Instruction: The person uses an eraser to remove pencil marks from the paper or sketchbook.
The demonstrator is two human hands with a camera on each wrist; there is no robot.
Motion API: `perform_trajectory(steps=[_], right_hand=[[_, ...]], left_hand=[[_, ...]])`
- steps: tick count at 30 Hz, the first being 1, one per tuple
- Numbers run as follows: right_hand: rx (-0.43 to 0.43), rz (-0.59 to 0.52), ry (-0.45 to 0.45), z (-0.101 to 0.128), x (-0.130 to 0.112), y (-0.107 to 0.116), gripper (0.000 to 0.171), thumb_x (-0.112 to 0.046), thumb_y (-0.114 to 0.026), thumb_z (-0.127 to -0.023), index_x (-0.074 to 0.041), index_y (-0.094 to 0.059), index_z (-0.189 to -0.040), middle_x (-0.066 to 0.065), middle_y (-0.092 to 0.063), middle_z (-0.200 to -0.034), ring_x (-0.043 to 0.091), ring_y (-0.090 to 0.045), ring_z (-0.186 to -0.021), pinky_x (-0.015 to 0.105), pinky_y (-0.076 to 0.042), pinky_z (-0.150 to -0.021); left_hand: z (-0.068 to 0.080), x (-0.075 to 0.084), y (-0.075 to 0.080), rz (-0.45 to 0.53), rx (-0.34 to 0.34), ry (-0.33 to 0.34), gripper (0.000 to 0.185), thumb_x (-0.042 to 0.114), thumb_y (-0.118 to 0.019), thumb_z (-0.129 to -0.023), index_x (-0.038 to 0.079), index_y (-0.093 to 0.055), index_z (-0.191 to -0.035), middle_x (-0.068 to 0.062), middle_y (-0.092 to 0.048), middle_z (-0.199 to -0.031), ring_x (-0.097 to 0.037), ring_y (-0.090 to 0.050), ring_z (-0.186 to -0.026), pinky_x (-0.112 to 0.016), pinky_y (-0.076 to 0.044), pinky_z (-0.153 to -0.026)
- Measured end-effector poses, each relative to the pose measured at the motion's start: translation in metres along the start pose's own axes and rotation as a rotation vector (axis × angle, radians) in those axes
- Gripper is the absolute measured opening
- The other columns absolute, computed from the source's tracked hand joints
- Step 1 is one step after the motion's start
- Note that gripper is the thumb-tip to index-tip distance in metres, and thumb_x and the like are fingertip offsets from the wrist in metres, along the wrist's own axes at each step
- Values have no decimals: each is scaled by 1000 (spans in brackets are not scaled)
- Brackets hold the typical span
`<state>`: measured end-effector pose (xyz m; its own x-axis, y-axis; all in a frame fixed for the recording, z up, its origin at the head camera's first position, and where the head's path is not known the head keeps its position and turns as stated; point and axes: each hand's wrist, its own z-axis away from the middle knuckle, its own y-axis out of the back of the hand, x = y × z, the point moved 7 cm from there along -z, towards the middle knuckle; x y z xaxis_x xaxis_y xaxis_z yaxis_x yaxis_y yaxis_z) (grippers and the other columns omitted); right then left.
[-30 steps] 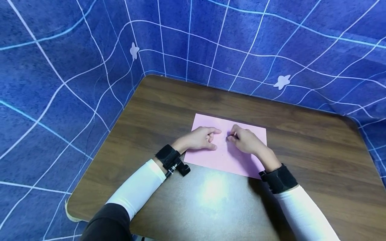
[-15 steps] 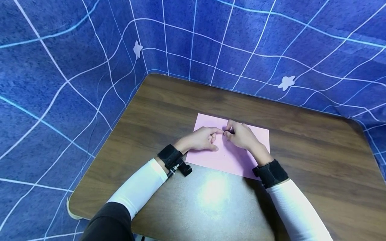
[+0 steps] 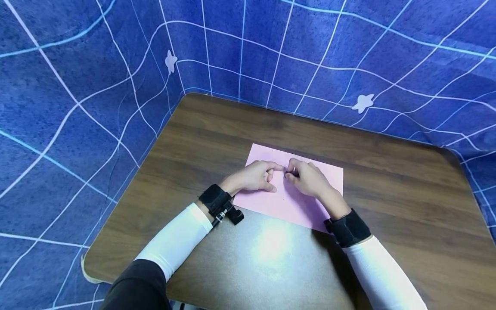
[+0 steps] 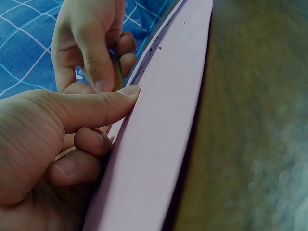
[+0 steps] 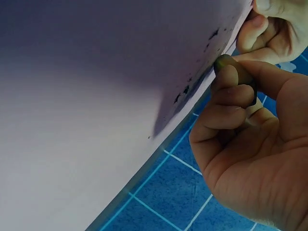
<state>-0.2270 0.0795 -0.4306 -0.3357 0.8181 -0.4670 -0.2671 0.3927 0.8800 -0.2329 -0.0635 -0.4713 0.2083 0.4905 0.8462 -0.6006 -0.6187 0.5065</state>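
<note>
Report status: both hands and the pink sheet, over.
Left hand rests on flat pink paper sheet, index finger extended. Right hand pinches a small dark stub against the sheet; dark specks there. Nothing obstructing on brown wooden table.

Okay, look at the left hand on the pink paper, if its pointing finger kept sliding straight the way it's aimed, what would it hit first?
Most likely the right hand. The left hand rests on the pink paper, index finger stretched toward the right hand's curled fingers, with only a small gap between them. How closely their heights match is hard to judge.
</note>
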Motion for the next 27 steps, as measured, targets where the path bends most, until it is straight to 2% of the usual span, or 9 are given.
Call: perform_trajectory(steps=[6,10,15,22,27], right_hand=[[-34,-14,54,16,-5,-2,9,-15,-67,-96,-15,-60,-90,-4,-49,-65,14,-45,-58,31,-34,-56],[-80,-32,76,21,-8,-3,10,-14,-68,-95,-15,-61,-88,-4,-50,-67,13,-47,-62,30,-36,-59],[-85,-18,88,12,-9,0,6,-15,-69,-95,-14,-63,-93,-3,-58,-69,14,-52,-64,32,-40,-62],[-118,-100,159,-2,-10,-5,7,-16,-71,-95,-15,-64,-97,-3,-62,-78,15,-53,-73,33,-41,-70],[-120,-107,115,-3,-1,-6,11,-18,-72,-93,-18,-62,-90,-6,-58,-73,16,-53,-73,33,-39,-69]], left_hand=[[-1,2,2,2,-6,4,72,9,-85,-82,10,-54,-148,1,-53,-81,-9,-45,-65,-22,-40,-70],[0,2,1,16,-14,1,72,8,-85,-82,10,-54,-147,0,-53,-81,-9,-44,-64,-22,-39,-67],[0,0,0,30,-29,-5,71,6,-85,-82,8,-54,-146,0,-52,-81,-8,-45,-63,-21,-39,-66],[-1,2,1,-52,-28,-31,72,10,-85,-82,5,-53,-145,2,-54,-83,-7,-47,-65,-22,-42,-79],[-1,0,1,-32,-43,-29,72,8,-85,-82,7,-52,-147,1,-53,-82,-8,-47,-63,-21,-41,-69]])
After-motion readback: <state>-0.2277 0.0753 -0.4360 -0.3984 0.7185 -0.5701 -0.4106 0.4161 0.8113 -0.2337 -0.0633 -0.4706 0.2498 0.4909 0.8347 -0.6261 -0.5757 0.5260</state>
